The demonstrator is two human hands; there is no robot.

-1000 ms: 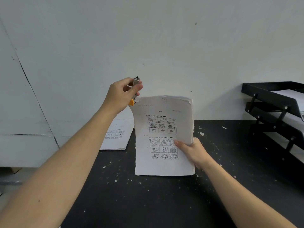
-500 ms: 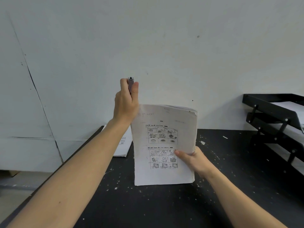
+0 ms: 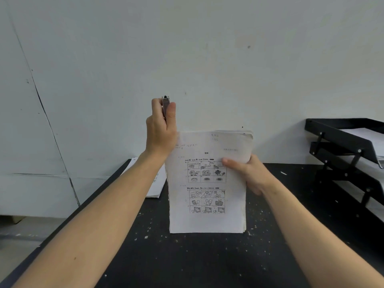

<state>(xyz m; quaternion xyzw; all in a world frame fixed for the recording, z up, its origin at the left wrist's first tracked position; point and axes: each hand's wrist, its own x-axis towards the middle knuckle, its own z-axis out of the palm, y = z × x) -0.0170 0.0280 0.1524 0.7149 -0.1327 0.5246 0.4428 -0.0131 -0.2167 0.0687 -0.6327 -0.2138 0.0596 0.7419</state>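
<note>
Your right hand is pinching the papers upright on the table, likely squaring them; your left hand is gripping a stapler at their top corner

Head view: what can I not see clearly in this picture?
The metal tool: head view; the left hand covers all but its top end.
The paper stack: head view; print too small to read; the left hand hides its upper left edge.
The black tray rack: head view; cut off by the right frame edge.
The right hand: head view; its fingers lie behind the paper stack.
</note>
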